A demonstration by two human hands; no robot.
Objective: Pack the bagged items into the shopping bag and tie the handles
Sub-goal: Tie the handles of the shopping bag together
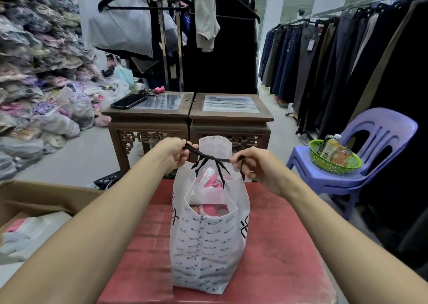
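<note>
Handles (214,159), twisted black cords, taut between pinching left hand (174,153) and right hand (259,168) over crinkly white shopping bag (208,245)

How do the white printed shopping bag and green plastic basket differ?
The white printed shopping bag stands on the red table; the green plastic basket sits on the purple chair. The bag holds pink packets, the basket bottles. The left hand and right hand grip only the bag's handles.

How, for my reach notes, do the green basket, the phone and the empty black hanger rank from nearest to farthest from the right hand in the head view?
1. Green basket, on the purple chair, beside the right hand.
2. Phone, on the left wooden table beyond.
3. Black hanger, hanging high behind that table.
</note>
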